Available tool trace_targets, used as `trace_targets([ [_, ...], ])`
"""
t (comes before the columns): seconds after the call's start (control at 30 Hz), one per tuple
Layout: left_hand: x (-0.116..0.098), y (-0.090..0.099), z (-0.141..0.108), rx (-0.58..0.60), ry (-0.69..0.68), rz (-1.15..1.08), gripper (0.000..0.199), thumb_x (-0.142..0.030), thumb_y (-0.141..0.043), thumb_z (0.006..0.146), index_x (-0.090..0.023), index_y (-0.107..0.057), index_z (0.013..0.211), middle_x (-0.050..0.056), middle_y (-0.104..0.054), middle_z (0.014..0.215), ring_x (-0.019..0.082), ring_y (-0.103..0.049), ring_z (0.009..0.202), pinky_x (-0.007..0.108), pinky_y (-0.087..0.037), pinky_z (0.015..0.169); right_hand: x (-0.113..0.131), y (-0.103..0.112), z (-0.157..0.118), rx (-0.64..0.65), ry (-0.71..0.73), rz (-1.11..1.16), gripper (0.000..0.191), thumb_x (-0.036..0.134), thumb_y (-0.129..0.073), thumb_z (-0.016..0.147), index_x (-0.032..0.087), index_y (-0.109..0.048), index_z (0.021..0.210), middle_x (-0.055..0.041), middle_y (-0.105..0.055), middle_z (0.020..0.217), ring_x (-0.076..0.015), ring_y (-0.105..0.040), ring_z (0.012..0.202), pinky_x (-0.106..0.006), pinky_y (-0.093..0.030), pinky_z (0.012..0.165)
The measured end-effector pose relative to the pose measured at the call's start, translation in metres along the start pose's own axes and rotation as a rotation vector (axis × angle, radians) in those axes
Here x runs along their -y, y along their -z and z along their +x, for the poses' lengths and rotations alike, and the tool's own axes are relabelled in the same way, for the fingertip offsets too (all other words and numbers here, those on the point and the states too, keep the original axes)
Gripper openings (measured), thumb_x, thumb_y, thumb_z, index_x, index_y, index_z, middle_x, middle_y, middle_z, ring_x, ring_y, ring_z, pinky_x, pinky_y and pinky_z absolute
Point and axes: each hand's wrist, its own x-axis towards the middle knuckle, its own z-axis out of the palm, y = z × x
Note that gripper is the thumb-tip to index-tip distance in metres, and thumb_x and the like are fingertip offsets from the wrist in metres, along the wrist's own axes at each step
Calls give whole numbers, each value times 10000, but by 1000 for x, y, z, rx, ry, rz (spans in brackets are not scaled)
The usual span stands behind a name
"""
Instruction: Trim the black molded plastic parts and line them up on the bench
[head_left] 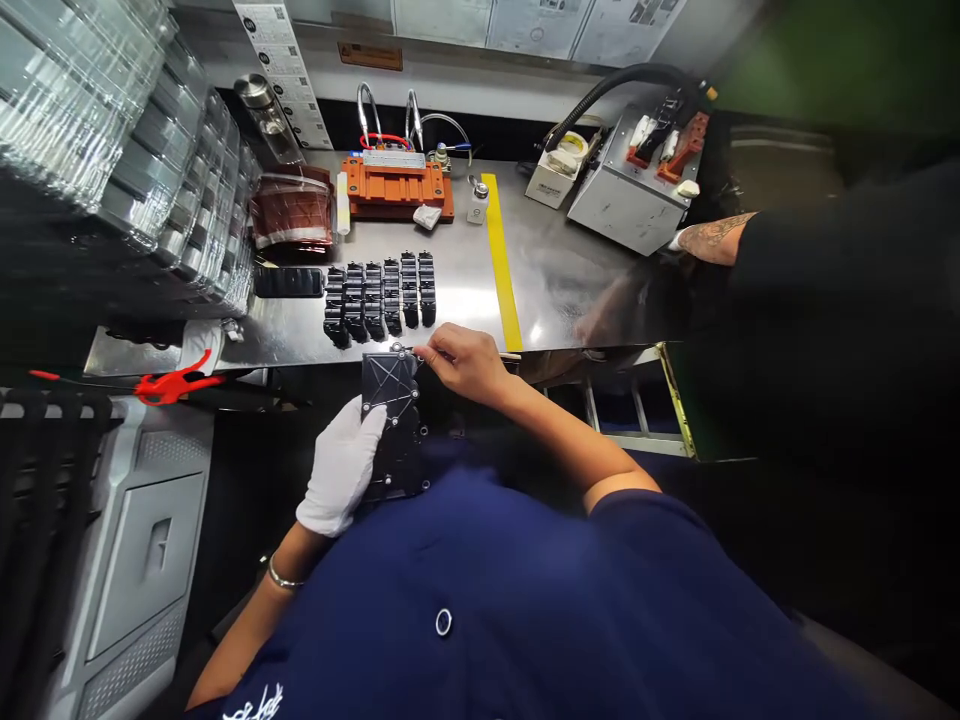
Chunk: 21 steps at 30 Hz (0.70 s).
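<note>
My left hand (pixel 345 465), in a white glove, grips a flat black plastic panel (pixel 394 410) by its left edge, thumb across its face. Raised ribs crossing in an X and several metal-ringed holes show on the panel. At its top right corner my bare right hand (pixel 465 362) is closed in a pinch; whatever lies between the fingertips is too small to make out. Just beyond the panel, several black ribbed plastic parts (pixel 373 300) stand in a row of strips on the steel bench (pixel 465 290).
An orange fixture (pixel 397 190) with hoses, a small white bottle (pixel 478 202) and a phone (pixel 289 282) are on the bench. Wrapped trays (pixel 127 130) are stacked left. Yellow tape (pixel 501 265) crosses the bench. Another person's forearm (pixel 716 240) reaches beside a metal box (pixel 626 195).
</note>
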Motion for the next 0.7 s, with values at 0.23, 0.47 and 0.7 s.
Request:
trace_targets([
  [0.23,5,1,-2,-24,-36,36,466,-517,-559,883,-187,-702,1179,64,-766,1101,245,-683,1002,334,-504,910,4,4,7,11,51,-17,353,405,-495,1009,172,-629,780,-29,-618,770,-125,-513,678,-260,-295,617],
  [0.47,6,5,-3,-57,-44,-8,448,-519,-569,883,-187,-708,1152,61,-760,1096,241,-675,996,328,-497,906,3,-1,14,-14,58,65,367,416,-472,1013,177,-593,762,-30,-601,755,-127,-495,671,-264,-320,628],
  [0.7,5,10,3,-120,25,-93,390,-470,-577,869,-180,-720,1088,44,-760,1052,222,-667,973,288,-512,864,2,2,1,90,185,233,360,425,-487,1001,176,-581,758,-20,-588,720,-114,-487,639,-245,-360,622],
])
